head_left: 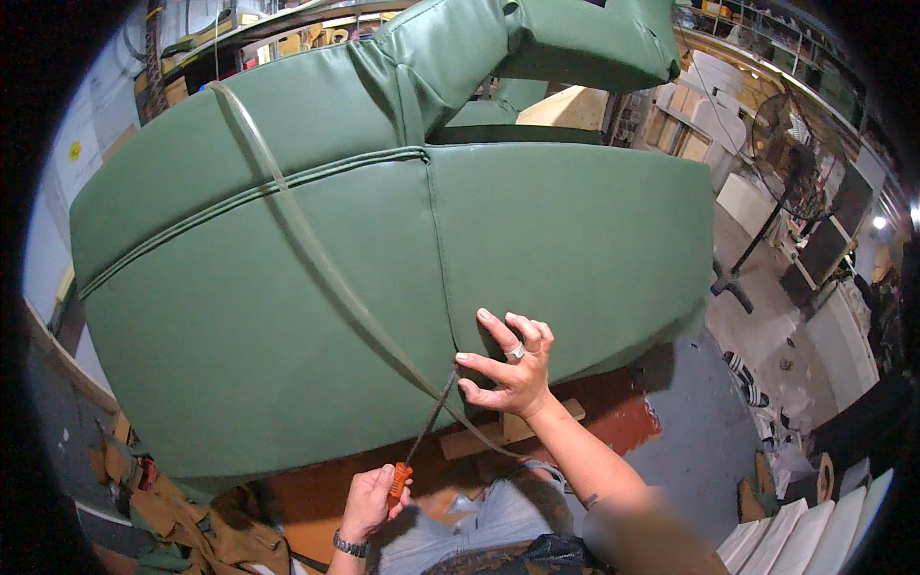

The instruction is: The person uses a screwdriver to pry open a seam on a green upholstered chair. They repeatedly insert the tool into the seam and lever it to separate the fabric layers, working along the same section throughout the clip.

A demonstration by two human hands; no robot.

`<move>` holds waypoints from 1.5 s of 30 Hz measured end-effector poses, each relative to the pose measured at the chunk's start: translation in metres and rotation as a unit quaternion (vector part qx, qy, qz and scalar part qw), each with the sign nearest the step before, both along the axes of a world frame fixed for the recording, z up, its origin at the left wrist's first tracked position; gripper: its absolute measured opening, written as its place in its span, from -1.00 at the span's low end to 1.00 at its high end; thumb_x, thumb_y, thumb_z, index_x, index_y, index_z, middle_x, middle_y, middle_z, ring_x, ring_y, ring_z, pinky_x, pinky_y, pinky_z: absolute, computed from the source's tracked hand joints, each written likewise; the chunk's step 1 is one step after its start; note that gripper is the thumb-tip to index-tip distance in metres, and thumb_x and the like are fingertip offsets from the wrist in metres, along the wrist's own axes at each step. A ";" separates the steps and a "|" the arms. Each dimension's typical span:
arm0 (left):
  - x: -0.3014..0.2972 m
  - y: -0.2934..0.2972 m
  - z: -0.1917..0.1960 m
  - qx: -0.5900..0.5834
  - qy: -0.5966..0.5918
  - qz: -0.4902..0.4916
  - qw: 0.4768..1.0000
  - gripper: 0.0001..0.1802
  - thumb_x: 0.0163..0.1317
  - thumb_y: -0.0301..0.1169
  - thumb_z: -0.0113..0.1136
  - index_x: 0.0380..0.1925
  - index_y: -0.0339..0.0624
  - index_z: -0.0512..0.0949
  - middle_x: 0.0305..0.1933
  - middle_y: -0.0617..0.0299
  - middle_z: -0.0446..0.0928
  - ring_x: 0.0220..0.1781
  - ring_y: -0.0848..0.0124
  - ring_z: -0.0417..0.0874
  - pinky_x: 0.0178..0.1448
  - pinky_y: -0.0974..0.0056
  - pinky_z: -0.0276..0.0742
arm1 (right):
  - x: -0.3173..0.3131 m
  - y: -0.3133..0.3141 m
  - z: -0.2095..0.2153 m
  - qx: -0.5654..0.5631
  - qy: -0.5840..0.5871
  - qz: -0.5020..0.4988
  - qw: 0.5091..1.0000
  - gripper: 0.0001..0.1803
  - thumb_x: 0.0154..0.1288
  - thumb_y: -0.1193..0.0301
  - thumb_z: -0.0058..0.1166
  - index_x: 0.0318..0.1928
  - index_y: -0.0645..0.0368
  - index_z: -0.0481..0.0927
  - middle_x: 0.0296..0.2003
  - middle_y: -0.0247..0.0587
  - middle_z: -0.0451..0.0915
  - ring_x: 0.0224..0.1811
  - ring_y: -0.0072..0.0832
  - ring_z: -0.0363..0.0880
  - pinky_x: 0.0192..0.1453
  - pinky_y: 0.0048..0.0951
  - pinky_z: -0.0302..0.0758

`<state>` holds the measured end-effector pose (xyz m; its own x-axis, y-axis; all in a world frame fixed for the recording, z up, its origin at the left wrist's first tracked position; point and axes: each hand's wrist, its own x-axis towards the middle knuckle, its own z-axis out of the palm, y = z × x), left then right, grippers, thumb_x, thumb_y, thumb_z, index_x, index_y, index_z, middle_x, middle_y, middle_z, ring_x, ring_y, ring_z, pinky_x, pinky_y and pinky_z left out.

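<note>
A large piece of green upholstered furniture (575,230) fills the middle, its smooth cover stitched along a seam (440,244) that runs down toward me. My left hand (369,500), wearing a dark watch, grips a long-shafted screwdriver (400,479) by its orange handle. The shaft slants up to the right, and its tip meets the cover at the lower end of the seam. Just right of that tip, my right hand (513,369) rests on the cover with fingers spread, a ring on one finger. A clear hose (331,273) drapes over the furniture and passes behind the shaft.
Below the furniture lie wooden strips (479,439) on a reddish-brown surface. Brown and green cloth (206,532) is heaped at the lower left. A pedestal fan (791,158) stands at the right, near sandals (746,379) on the floor. Loaded shelves (278,38) line the back.
</note>
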<state>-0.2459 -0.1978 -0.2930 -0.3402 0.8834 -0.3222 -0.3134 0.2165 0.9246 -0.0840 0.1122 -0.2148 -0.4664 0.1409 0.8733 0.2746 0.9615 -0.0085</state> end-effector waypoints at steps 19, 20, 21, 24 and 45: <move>0.015 -0.025 -0.022 -0.004 -0.006 0.021 1.000 -0.45 0.80 -0.02 -0.03 -0.11 -0.27 0.71 -0.37 0.24 0.73 -0.57 0.60 0.54 -0.49 0.44 0.42 | 0.024 -0.027 0.009 -0.139 -0.085 0.041 0.986 -0.47 0.16 0.25 0.49 0.20 -0.29 0.85 0.58 -0.28 0.52 0.68 0.03 0.27 0.73 0.30 0.18; 0.018 -0.033 -0.022 0.003 -0.016 0.023 1.000 -0.45 0.80 -0.02 -0.04 -0.11 -0.27 0.70 -0.36 0.25 0.73 -0.56 0.62 0.54 -0.49 0.46 0.41 | 0.032 -0.036 0.011 -0.201 -0.080 0.092 0.972 -0.45 0.19 0.29 0.47 0.25 -0.21 0.82 0.55 -0.24 0.56 0.65 0.03 0.33 0.71 0.21 0.25; 0.023 -0.041 -0.023 0.011 -0.029 0.021 0.999 -0.45 0.80 -0.02 -0.05 -0.10 -0.27 0.70 -0.36 0.25 0.73 -0.56 0.64 0.53 -0.49 0.48 0.40 | 0.041 -0.048 0.014 -0.257 -0.050 0.158 0.952 -0.42 0.22 0.34 0.44 0.30 -0.13 0.79 0.52 -0.19 0.59 0.62 0.02 0.39 0.69 0.12 0.32; 0.028 -0.056 -0.028 -0.026 0.035 0.017 0.999 -0.44 0.74 -0.01 0.06 -0.13 -0.35 0.72 -0.40 0.14 0.73 -0.57 0.47 0.59 -0.49 0.34 0.45 | 0.074 -0.083 0.018 -0.672 -0.083 0.265 0.686 -0.25 0.61 0.41 0.30 0.69 0.13 0.35 0.37 -0.21 0.67 0.31 -0.52 0.64 0.49 -0.30 0.56; 0.001 -0.188 -0.113 -0.180 0.438 0.015 0.881 -0.50 0.63 -0.05 0.23 -0.12 -0.36 0.80 -0.27 -0.03 0.79 -0.23 0.18 0.73 -0.06 0.05 0.65 | 0.490 -0.078 0.186 -0.087 0.387 -0.242 0.885 -0.41 0.62 0.38 0.24 0.53 0.33 0.47 0.30 0.11 0.71 0.20 -0.26 0.77 0.34 -0.20 0.67</move>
